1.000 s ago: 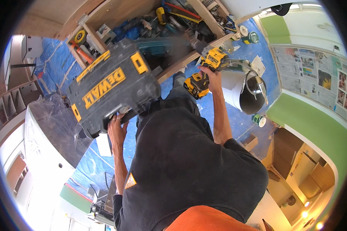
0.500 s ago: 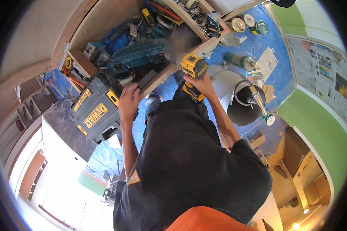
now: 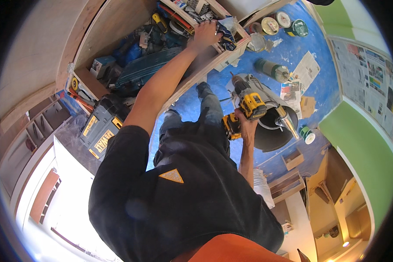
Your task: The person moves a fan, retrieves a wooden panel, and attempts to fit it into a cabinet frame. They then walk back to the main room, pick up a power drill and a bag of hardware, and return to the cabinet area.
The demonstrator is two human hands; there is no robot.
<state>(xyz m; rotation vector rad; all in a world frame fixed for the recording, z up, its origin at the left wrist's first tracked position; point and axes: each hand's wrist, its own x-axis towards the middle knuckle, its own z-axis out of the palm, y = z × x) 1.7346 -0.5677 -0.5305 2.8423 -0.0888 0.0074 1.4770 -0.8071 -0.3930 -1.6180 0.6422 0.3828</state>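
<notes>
In my right hand (image 3: 247, 124) is a yellow and black cordless drill (image 3: 251, 105), gripped by its handle with the chuck pointing up and left. My left hand (image 3: 205, 36) reaches across the wooden box to its far narrow compartment (image 3: 195, 14), which holds small loose parts. The fingers look slightly apart over the compartment, beside a dark blue packet (image 3: 228, 38); their tips are partly hidden. Under my left forearm lies a teal tool case (image 3: 148, 67), inside the wooden box (image 3: 179, 94).
A black and yellow tool case (image 3: 101, 126) stands left of the box. On the right are a large grey bucket (image 3: 273, 135) with a metal-ended tool across it, a green cylinder (image 3: 270, 70), several cans (image 3: 298, 28) and newspaper (image 3: 308, 65). Blue sheeting (image 3: 192, 105) covers the floor.
My left hand has moved from beside the black and yellow case to the box's far compartment. My right hand has carried the drill right, from the box edge to over the bucket.
</notes>
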